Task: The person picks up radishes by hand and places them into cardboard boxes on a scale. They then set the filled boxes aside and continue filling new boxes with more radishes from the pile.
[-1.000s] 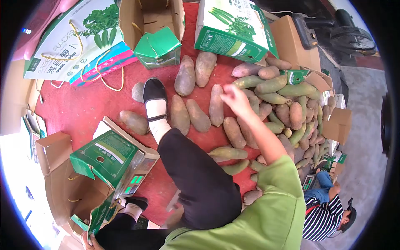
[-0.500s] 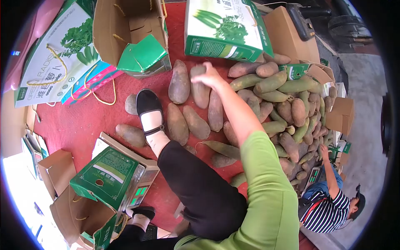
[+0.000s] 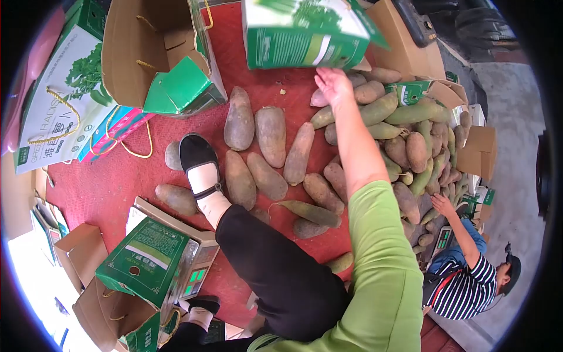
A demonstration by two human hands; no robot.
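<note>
Green-sleeved right hand (image 3: 333,84) over radishes (image 3: 380,108), seemingly empty; left hand unseen.

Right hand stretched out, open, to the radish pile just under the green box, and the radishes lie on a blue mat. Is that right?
Not quite. The mat is red, not blue, as the head view shows. The rest stands: the right hand is stretched out, open, to the radish pile just under the green box.

Head-worn view, steeply down, close.
</note>
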